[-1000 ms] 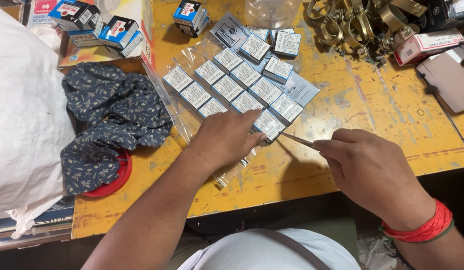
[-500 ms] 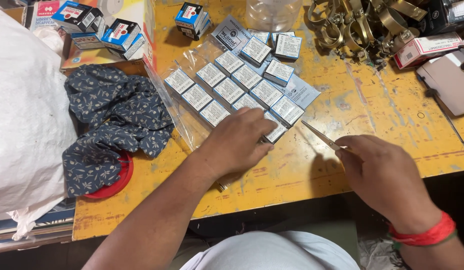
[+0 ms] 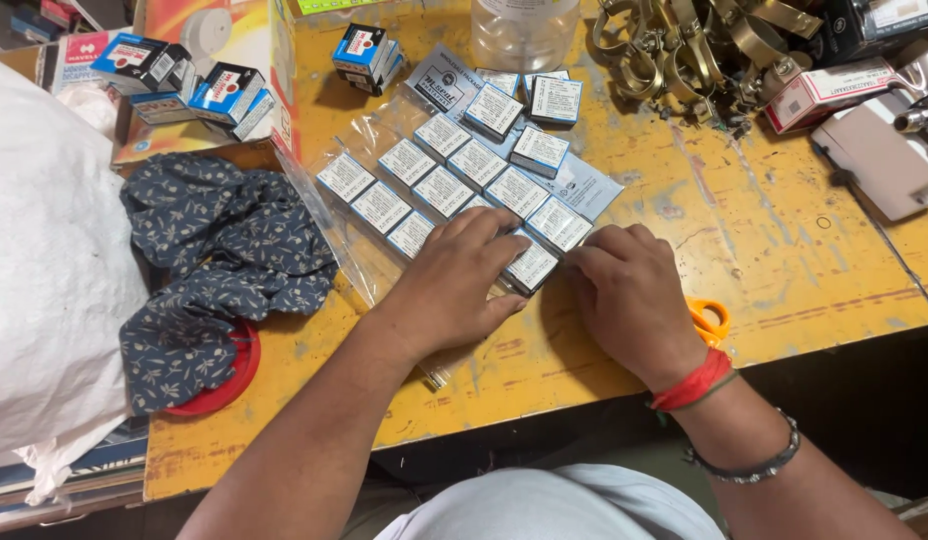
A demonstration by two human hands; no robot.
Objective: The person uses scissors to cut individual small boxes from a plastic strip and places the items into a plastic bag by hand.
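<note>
Left hand: I see my left hand (image 3: 462,283) flat, palm down, fingers spread a little, pressed on the near end of the grid of small boxes (image 3: 454,185); it pinches nothing.
Right hand: my right hand (image 3: 629,295) lies knuckles up just right of the left, fingers curled together, fingertips touching the nearest small box (image 3: 533,266) at the near right corner of the grid. Whether anything sits under the palm I cannot tell.
Scissors: an orange scissor handle (image 3: 711,322) shows at the right edge of my right hand, near the red wrist band (image 3: 692,383).
Key relation: the boxes lie ahead of both hands and to the left; the rows run on a slant from near left to far right. The corner box sits between the two hands, touched by both, so neither is clearly nearer.
Wrapping: the boxes lie on a clear plastic sleeve (image 3: 329,215) spread on the yellow desk (image 3: 784,260).
Left side: a dark patterned cloth (image 3: 209,260) over a red lid (image 3: 229,380), with a white sack (image 3: 44,270) beyond it.
Far edge: blue and white cartons (image 3: 224,92), a clear plastic jar (image 3: 524,30) and a heap of brass clamps (image 3: 684,45).
</note>
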